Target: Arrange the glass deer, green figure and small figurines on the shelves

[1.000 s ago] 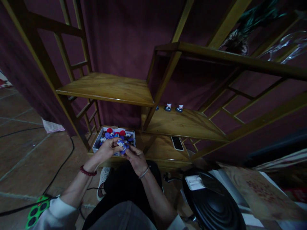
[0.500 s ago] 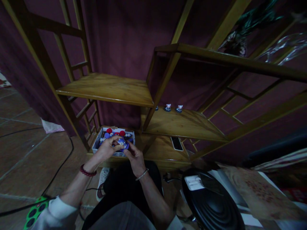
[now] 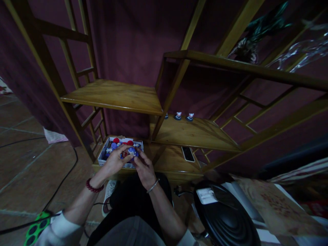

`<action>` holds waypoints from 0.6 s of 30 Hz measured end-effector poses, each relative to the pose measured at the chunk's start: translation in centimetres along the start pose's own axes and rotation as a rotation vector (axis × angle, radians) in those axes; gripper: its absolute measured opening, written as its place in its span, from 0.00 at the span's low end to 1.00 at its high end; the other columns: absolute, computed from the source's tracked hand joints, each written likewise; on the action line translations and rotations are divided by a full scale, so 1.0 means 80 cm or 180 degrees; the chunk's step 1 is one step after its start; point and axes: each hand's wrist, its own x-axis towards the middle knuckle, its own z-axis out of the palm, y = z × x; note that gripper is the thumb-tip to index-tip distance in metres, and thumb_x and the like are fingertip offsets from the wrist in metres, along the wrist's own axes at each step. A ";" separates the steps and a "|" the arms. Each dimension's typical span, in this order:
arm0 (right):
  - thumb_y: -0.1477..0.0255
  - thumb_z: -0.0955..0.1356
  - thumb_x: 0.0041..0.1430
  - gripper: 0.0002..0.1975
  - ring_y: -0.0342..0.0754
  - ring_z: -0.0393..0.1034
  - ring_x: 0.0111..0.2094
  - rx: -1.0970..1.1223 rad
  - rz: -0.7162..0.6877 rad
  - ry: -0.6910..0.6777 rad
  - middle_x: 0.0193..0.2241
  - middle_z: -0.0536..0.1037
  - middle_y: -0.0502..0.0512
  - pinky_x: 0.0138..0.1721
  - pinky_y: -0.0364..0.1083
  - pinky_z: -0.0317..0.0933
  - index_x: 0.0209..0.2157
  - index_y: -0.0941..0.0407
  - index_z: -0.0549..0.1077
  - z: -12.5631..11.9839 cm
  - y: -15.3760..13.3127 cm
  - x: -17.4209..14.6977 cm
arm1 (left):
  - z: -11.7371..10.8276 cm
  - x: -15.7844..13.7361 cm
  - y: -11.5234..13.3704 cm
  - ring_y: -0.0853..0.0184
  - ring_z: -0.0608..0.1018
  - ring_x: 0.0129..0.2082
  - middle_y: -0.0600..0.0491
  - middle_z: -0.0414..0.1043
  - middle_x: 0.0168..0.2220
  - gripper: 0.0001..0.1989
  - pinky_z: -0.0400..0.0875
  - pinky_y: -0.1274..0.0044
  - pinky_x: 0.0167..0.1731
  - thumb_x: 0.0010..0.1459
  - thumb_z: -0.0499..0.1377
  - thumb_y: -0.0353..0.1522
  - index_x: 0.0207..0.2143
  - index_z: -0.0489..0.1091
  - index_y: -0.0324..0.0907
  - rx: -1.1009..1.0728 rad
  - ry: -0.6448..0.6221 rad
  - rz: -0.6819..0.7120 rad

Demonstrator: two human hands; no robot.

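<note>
Between my two hands is a small blue-and-white figurine (image 3: 132,151), held over the front right part of an open box. My left hand (image 3: 115,160) pinches it from the left with thumb and fingers. From the right, my right hand (image 3: 145,170) grips its other side with the fingertips. The white-walled box (image 3: 101,158) sits on the bottom shelf and holds several blue, white and red figurines, partly hidden by my hands. On the shelf to the upper right stand a figurine (image 3: 178,115) and another figurine (image 3: 190,117), with a third partly behind a post.
A phone (image 3: 188,154) lies on the bottom shelf, right of the box. The upper left shelf (image 3: 115,96) overhangs behind the box. A black ridged stool-like object (image 3: 228,215) stands at lower right. Cables and a green object (image 3: 38,229) lie on the floor at left.
The figurine has been turned a little between my fingers, and my right-hand fingers have shifted upward around it. The camera view has moved slightly. The shelf figurines stay in place.
</note>
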 end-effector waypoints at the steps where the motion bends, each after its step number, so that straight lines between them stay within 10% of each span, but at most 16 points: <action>1: 0.65 0.72 0.41 0.23 0.50 0.66 0.46 0.0049 0.0023 0.0025 0.43 0.74 0.53 0.50 0.52 0.59 0.43 0.53 0.71 0.000 0.000 0.001 | 0.000 -0.001 0.000 0.67 0.71 0.33 0.52 0.70 0.35 0.15 0.65 0.76 0.34 0.47 0.59 0.36 0.40 0.70 0.44 0.0030 0.0019 0.0016; 18: 0.65 0.72 0.40 0.18 0.48 0.70 0.40 0.0027 0.0135 0.0294 0.40 0.75 0.51 0.43 0.49 0.64 0.37 0.53 0.73 0.003 0.022 0.025 | 0.015 -0.012 -0.042 0.64 0.72 0.41 0.49 0.68 0.45 0.24 0.65 0.68 0.45 0.46 0.59 0.35 0.49 0.65 0.44 -0.0336 0.0091 -0.0316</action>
